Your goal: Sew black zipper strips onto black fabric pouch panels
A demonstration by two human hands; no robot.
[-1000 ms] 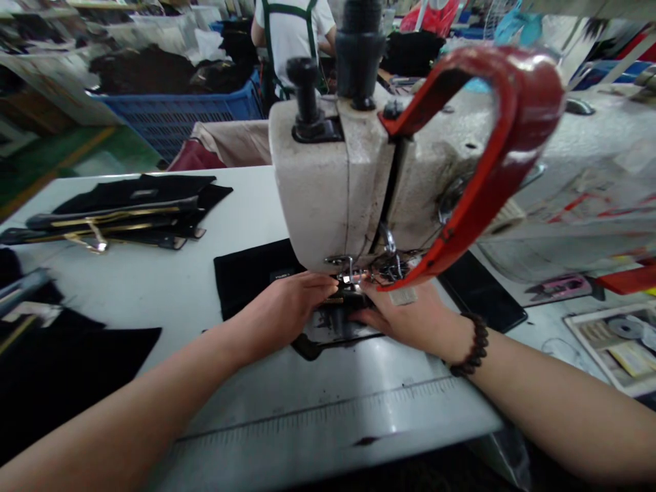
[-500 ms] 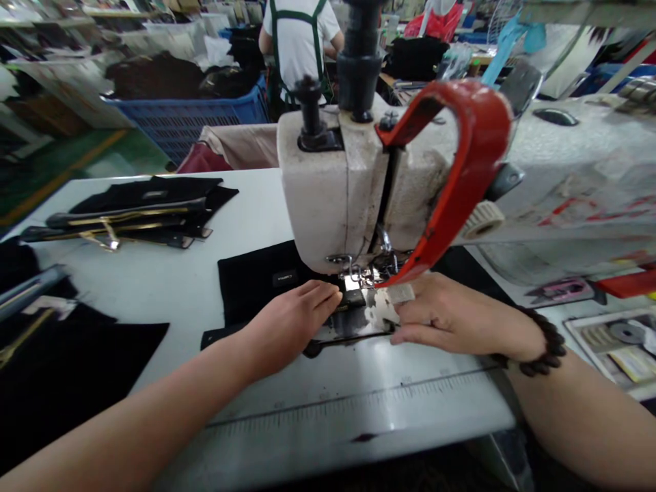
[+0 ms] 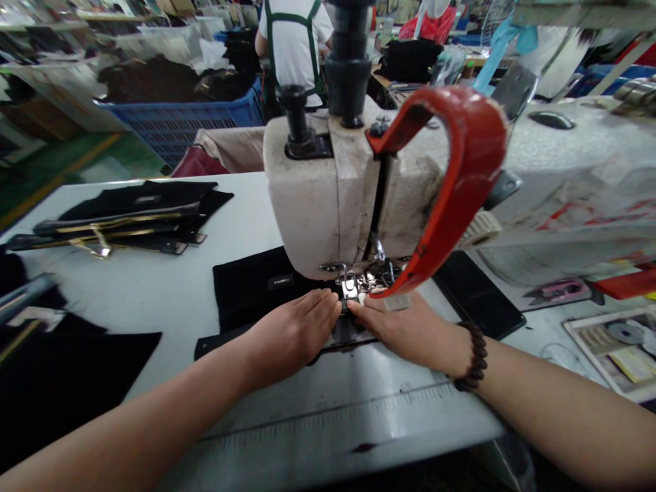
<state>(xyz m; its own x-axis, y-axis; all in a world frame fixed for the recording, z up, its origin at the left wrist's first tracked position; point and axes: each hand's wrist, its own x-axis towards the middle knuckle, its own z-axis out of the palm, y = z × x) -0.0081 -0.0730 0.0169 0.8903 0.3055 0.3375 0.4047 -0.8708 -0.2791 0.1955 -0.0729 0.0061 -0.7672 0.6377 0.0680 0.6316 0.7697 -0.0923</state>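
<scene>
A black fabric piece [image 3: 240, 294] with a small label lies under the needle end of a white sewing machine [image 3: 302, 198]. My left hand [image 3: 300, 331] has its fingers pressed together on the edge of the fabric, just left of the metal presser foot [image 3: 350, 285]. My right hand [image 3: 397, 328] closes on the same edge from the other side, thumb and fingertips close in front of the foot. The red curved guard [image 3: 476, 164] of the machine hangs over my right fingers and partly hides them. The fabric between both hands is mostly covered.
Black pieces with gold zippers [image 3: 123, 219] are stacked at the table's back left, with more black fabric [image 3: 76, 369] at near left. A black phone [image 3: 479, 294], pink snips [image 3: 561, 292] and a parts tray [image 3: 615, 348] lie right. A person [image 3: 292, 41] stands beyond, near a blue crate [image 3: 179, 126].
My right hand has moved left from the metal plate to the fabric edge by the presser foot, uncovering the phone. My left hand stays on the fabric. The view has shifted slightly.
</scene>
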